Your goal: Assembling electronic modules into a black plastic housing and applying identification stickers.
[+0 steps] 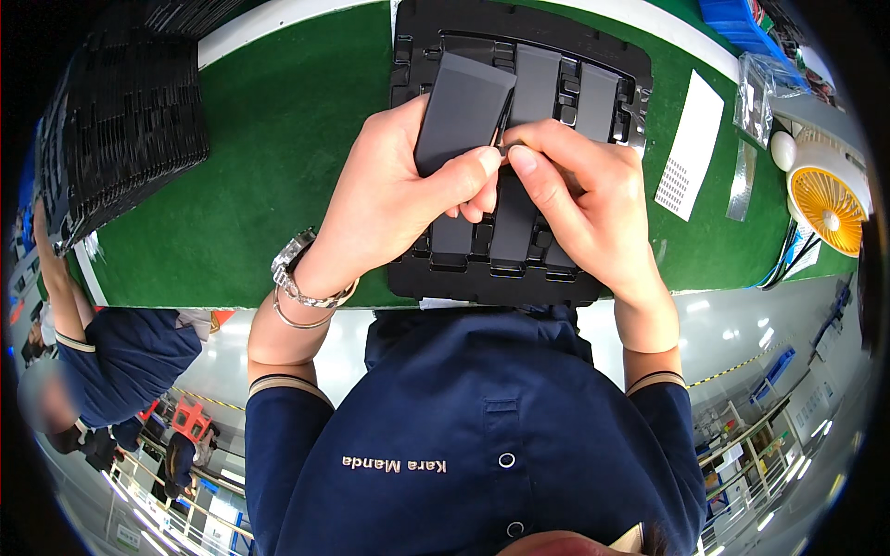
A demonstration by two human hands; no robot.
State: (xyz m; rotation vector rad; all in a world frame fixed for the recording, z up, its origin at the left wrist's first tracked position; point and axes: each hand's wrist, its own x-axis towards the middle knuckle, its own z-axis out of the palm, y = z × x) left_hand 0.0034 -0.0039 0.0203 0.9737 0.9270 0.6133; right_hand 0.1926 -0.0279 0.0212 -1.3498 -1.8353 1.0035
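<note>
A dark grey, flat rectangular block [464, 107] is in my left hand [394, 181], tilted above a black moulded tray [547, 26]. My left thumb presses on its lower right corner, and the other fingers are partly hidden beneath it. At that same corner, the thumb and forefinger of my right hand [598, 190] pinch together on a small dark bit, too small to name. Similar grey pieces, such as one grey block [536, 83] and another grey block [596, 102], lie in the tray's slots under my hands.
Tall stacks of black trays [139, 139] stand at the left on the green mat [278, 120]. To the right lie a white label sheet [691, 148], a clear plastic bag [756, 93] and a yellow-fronted fan [827, 211] with cables. A co-worker [130, 361] is at the far left.
</note>
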